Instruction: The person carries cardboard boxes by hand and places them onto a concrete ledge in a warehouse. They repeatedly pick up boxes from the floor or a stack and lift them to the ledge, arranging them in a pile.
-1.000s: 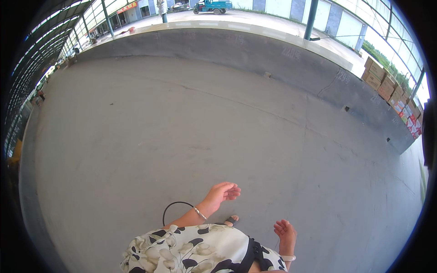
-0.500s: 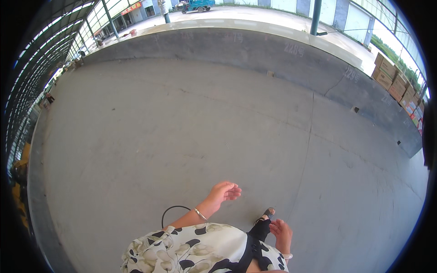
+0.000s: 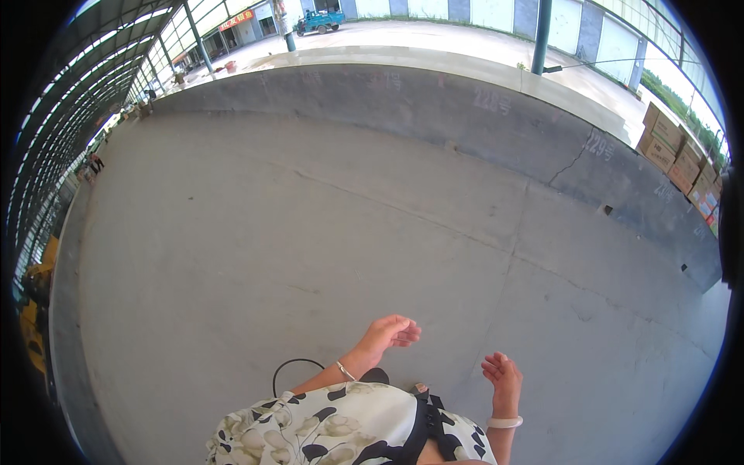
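My left hand (image 3: 391,332) reaches forward above the grey concrete floor (image 3: 294,232), its fingers loosely bent and apart, holding nothing I can see. A silver bangle (image 3: 346,371) circles that wrist. To its right, my right hand (image 3: 504,371) is raised with palm turned inward and fingers slightly curled, and nothing shows in it. A pale bracelet (image 3: 505,423) sits on the right wrist. Neither hand touches anything. Below them is my cream top with black and beige flower print (image 3: 333,422). A thin black loop of cable (image 3: 287,364) curves beside my left forearm.
A low grey concrete wall (image 3: 341,93) bounds the floor ahead and curves off to the right. Stacked cardboard boxes (image 3: 673,147) stand beyond it at right. A blue three-wheeled truck (image 3: 319,22) is outside. Yellow machinery (image 3: 31,325) shows at the far left edge.
My right hand has risen and moved slightly right, away from my body. My left hand has shifted a little right. The floor cracks and wall have shifted in view, and my foot is now mostly hidden.
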Available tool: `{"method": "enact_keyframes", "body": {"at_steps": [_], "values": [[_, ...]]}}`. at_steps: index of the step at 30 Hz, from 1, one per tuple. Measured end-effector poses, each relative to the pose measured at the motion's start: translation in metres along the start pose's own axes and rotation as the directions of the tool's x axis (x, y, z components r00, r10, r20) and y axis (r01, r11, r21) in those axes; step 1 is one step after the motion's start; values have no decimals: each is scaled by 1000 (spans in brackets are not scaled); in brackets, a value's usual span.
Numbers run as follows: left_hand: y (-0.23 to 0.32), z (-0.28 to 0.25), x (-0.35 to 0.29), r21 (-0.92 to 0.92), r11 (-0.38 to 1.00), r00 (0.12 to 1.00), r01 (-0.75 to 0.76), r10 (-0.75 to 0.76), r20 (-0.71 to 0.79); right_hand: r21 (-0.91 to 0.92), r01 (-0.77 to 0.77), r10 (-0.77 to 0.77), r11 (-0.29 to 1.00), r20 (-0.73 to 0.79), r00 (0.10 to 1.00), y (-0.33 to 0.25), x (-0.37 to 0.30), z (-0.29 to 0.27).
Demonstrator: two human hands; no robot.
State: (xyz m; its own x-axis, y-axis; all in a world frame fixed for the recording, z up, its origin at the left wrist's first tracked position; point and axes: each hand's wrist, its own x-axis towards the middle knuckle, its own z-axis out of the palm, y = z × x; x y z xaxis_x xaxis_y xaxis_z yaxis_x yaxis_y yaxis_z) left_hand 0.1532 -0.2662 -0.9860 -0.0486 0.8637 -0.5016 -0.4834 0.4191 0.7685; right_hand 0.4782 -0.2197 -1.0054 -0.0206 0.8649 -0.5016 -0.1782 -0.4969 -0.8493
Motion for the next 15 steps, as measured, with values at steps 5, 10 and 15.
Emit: {"method": "enact_keyframes", "body": {"at_steps": [5, 10, 15], "values": [[53, 102, 204, 23, 995, 994, 99, -98, -40, 32, -24, 23, 999, 11, 1000, -112, 199, -34], [119, 146, 429, -42, 993, 994, 110, -108, 30, 49, -98, 100, 994, -34, 994, -176, 389, -18], [228, 169, 685, -27, 994, 989, 102, -99, 112, 51, -83, 88, 995, -110, 990, -255, 596, 35]]}}
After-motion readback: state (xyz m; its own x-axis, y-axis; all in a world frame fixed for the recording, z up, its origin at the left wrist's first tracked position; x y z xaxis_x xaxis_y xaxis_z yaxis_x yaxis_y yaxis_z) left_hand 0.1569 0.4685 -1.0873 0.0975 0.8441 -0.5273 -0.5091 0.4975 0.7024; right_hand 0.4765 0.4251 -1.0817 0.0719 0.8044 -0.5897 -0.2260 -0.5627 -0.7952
